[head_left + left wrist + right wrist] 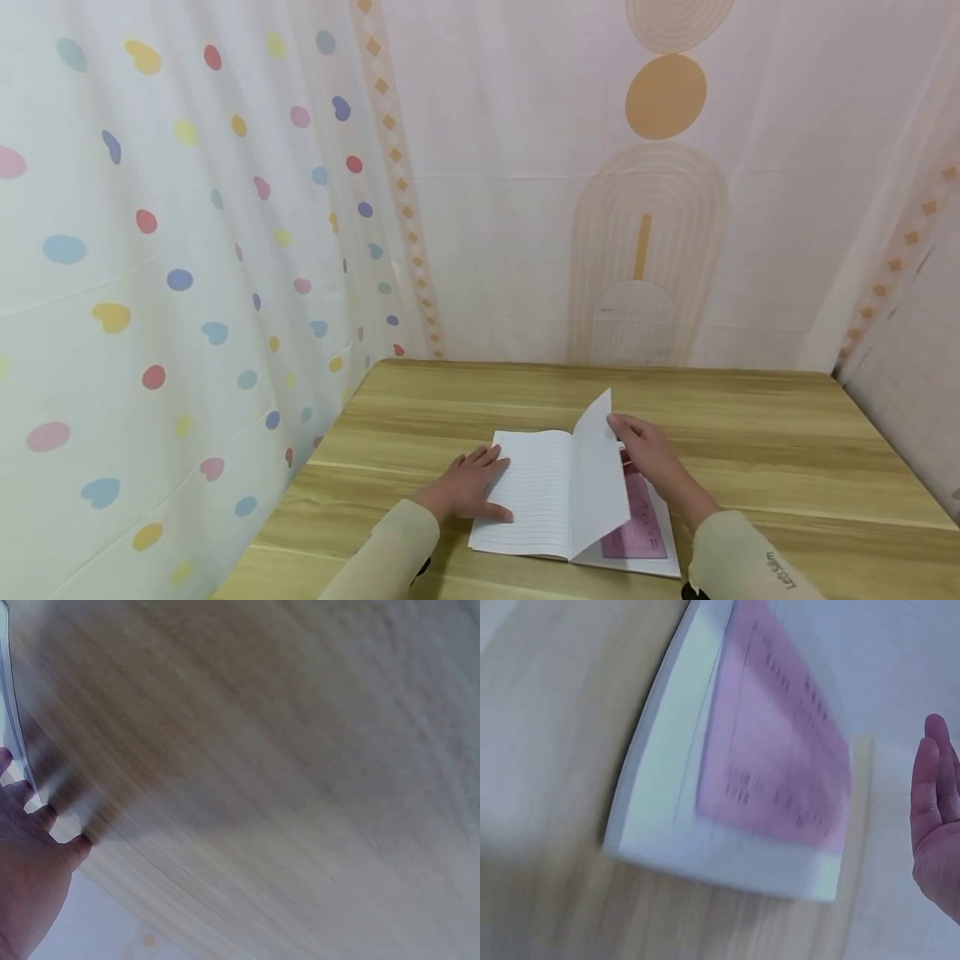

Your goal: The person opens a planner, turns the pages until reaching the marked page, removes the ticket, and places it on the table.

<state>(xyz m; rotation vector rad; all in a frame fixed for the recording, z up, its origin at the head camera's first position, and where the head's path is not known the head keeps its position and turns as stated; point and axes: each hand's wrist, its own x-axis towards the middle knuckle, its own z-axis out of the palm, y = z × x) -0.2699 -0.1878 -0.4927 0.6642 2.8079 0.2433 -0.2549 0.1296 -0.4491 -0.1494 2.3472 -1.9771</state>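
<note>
An open notebook (528, 492) with lined white pages lies on the table. My left hand (471, 485) rests on the outer edge of its left page, fingers spread and thumb on the paper. In the left wrist view, the fingertips (81, 841) show at the book's edge and the table. Raised near the middle of the notebook is a single white page (597, 483). My right hand (656, 458) pinches this page near its upper outer corner. Beneath it, a pink printed slip (637, 521) lies on the right-hand pages; the lifted page partly hides it in the head view.
The wood-grain table (780, 467) extends on all sides of the notebook. Behind it hangs a pale curtain (510, 250) with beige arches, and a dotted curtain (187, 333) hangs along the left side.
</note>
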